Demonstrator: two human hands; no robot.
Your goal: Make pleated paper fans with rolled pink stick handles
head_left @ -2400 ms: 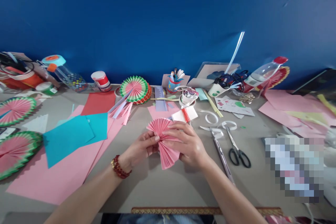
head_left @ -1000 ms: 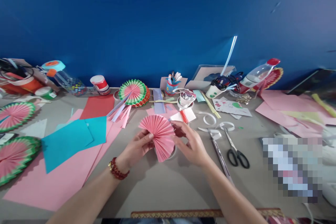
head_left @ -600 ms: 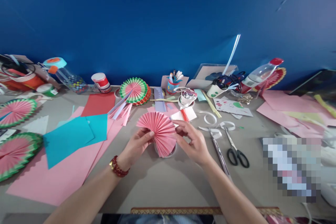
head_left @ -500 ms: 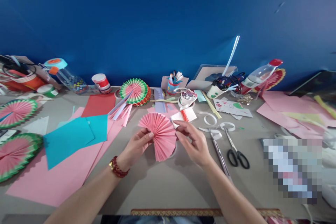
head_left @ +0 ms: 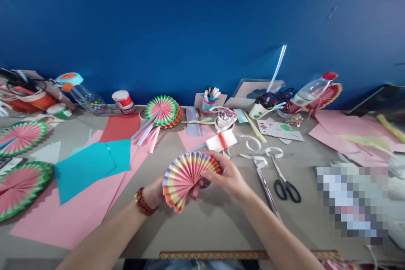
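Observation:
A pleated paper fan (head_left: 186,173) is spread over the table in front of me, pink in the middle with yellow, lilac and orange bands along its rim. My right hand (head_left: 226,175) is closed on its right end, the thumb lying across the front pleats. Much of my left hand (head_left: 158,192) is hidden behind the fan; its fingertips show below the fan's centre and hold it from the back. Just beyond lies a white card (head_left: 221,140) wound with red thread.
Black-handled scissors (head_left: 286,190) and a slim metallic tool (head_left: 267,192) lie on the right. Blue-green paper (head_left: 84,168) and pink sheets (head_left: 38,228) cover the left. Other pleated rosettes (head_left: 161,112), a pen cup (head_left: 209,105) and a tilted bottle (head_left: 316,88) stand along the wall.
The fan has been turned over: its plain pink side faced me before, now the banded side does. My right hand has closed on it, and my left has moved behind it.

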